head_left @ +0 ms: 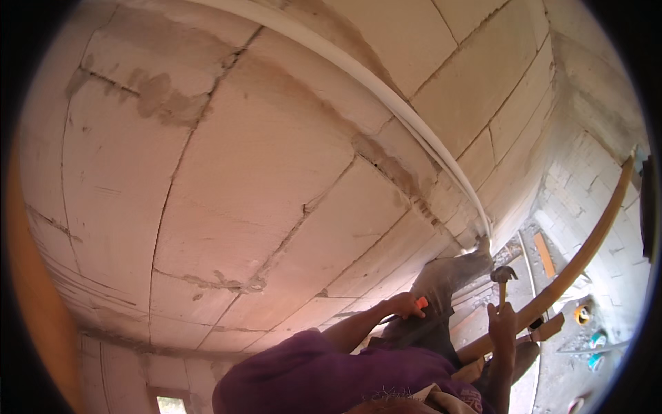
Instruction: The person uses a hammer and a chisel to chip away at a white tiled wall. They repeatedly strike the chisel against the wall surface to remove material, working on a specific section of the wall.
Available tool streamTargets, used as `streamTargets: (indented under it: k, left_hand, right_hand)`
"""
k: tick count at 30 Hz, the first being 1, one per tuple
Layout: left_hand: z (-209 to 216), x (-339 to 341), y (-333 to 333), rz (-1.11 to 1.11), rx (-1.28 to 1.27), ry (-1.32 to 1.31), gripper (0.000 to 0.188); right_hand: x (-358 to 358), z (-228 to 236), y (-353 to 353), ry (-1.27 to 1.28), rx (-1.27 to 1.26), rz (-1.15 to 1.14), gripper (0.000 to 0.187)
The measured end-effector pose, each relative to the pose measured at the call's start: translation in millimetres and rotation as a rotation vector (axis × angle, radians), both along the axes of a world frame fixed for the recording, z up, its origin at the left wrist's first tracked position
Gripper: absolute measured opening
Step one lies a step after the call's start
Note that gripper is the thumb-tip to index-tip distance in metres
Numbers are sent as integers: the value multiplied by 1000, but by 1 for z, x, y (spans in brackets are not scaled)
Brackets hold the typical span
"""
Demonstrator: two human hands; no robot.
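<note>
My right hand [502,321] is wrapped round the wooden handle of a claw hammer [504,275], its dark metal head pointing up. To the left of it, my left hand [405,306] is closed on a tool with an orange end [421,303]. A dark thin part seems to stick out at the other side of that hand, but its kind is hard to make out. Both hands are held apart, in front of my purple shirt [331,376] and dark trousers [420,331]. Neither tool touches the wall of large pale blocks [262,159].
White pipes [386,93] run along the block wall. A long wooden beam [586,255] crosses on my right, near my right arm. On the rubble-strewn floor lie an orange-brown plank [544,254], a yellow round item [583,315] and teal items [596,350]. A small window [171,404] shows at lower left.
</note>
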State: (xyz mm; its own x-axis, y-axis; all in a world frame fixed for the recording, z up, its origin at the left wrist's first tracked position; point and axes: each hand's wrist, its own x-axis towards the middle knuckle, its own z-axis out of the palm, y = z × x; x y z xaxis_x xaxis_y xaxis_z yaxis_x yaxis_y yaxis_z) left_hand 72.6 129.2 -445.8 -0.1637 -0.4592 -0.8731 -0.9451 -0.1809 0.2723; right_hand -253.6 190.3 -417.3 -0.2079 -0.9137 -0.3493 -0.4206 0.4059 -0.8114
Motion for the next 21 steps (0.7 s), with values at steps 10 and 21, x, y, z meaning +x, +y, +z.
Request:
streamTargets:
  k: [10, 21]
  left_hand:
    - [-37, 9, 13, -251, -461, 257, 35]
    - [120, -50, 33, 1060, -259, 1159, 41]
  right_hand:
    - [2, 76, 16, 150, -47, 83, 33]
    - [97, 147, -7, 116, -311, 487, 26]
